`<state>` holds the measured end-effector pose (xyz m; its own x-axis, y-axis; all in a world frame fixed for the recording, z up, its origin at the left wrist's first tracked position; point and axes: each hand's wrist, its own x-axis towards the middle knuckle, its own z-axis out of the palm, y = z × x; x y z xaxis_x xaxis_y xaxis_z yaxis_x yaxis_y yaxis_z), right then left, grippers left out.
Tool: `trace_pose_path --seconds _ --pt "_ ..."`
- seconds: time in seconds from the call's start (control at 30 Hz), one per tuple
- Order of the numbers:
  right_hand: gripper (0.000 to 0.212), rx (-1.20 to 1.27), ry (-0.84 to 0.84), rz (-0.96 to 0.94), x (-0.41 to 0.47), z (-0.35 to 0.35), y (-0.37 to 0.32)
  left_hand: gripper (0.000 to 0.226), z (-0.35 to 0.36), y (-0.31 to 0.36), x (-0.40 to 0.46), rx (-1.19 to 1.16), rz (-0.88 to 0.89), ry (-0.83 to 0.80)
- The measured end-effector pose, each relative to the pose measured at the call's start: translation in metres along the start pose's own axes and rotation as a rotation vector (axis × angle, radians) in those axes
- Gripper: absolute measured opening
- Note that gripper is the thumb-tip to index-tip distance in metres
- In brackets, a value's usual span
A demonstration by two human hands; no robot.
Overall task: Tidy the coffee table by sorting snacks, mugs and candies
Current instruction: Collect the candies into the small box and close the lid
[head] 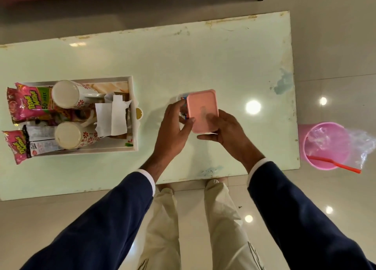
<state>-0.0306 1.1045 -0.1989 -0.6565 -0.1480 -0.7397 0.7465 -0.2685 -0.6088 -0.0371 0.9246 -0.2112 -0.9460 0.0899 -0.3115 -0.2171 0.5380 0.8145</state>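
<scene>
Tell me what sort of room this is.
Probably a living room at home: a low coffee table on glossy floor tiles, a tray of mugs and snack packets.

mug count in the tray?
2. Both white floral ceramic mugs stand in the white rectangular tray: one at the far side, one at the near side. Napkins could hide more.

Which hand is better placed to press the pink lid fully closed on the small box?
The right hand, probably. Its fingers already lie on the pink lid, while the left hand holds the box's left side, where candy wrappers show.
</scene>
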Motion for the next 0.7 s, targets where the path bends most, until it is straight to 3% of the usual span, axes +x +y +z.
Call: trace_pose_path --seconds 0.13,0.3,0.6,0.7 --pt "0.026 -0.437 0.266 -0.125 0.010 0.022 0.001 0.042 -0.004 -0.004 0.007 -0.024 -0.180 0.017" --pt "0.035 -0.985 0.406 -0.311 0.027 0.036 0.006 0.043 -0.007 -0.014 0.023 0.025 -0.243 0.083" --pt "0.031 -1.228 0.432 -0.243 0.046 0.033 0.007 0.055 -0.005 -0.026 0.036 0.219 -0.167 -0.002" --pt "0.031 -1.144 0.407 -0.178 0.051 0.029 0.009 0.058 -0.006 -0.027 0.038 0.217 -0.179 -0.029"
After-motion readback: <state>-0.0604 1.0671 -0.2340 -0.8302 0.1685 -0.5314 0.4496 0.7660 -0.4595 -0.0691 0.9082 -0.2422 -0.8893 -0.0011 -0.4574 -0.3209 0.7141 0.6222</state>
